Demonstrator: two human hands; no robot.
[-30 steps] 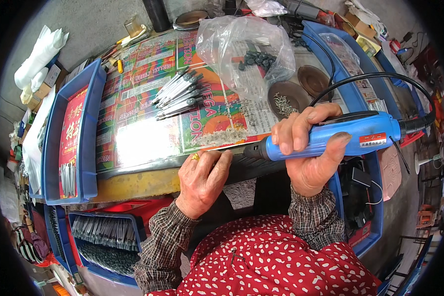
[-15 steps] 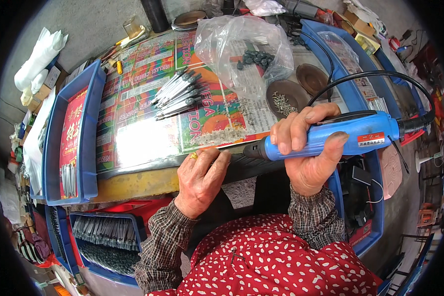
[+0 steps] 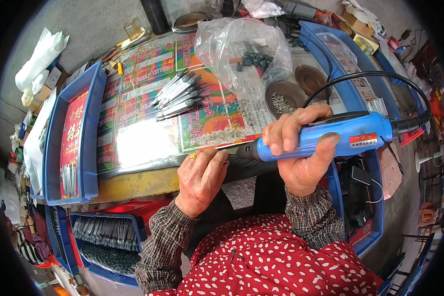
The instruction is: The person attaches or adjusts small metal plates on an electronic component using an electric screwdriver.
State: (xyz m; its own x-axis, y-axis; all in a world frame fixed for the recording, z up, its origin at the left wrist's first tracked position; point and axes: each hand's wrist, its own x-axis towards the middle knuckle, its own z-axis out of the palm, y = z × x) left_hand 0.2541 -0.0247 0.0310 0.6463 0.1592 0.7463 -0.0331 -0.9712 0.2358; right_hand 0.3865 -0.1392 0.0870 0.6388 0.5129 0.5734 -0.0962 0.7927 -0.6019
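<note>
My right hand (image 3: 303, 155) is wrapped round a blue electric screwdriver (image 3: 338, 136), held level over the table's near edge. Its black nose points left and meets the fingertips of my left hand (image 3: 201, 180). Those fingers are pinched together, and whatever they grip is hidden. A small yellow band shows on one finger. Just beyond lies a scatter of tiny screws (image 3: 222, 135) on the printed sheet. A pile of slim white rods with dark ends (image 3: 180, 93) rests farther back. More screws sit in a brown bowl (image 3: 282, 98) beyond my right hand.
A clear plastic bag (image 3: 222, 49) with dark small parts (image 3: 256, 60) lies at the back. On the left stands a blue tray (image 3: 90, 148); another blue tray (image 3: 348, 93) is at the back right. The tool's black cable (image 3: 380, 74) arches to the right. Below left sits a bin of rods (image 3: 106, 233).
The screwdriver has shifted left in my right hand, so its nose now reaches my left fingertips. My left hand has barely moved.
</note>
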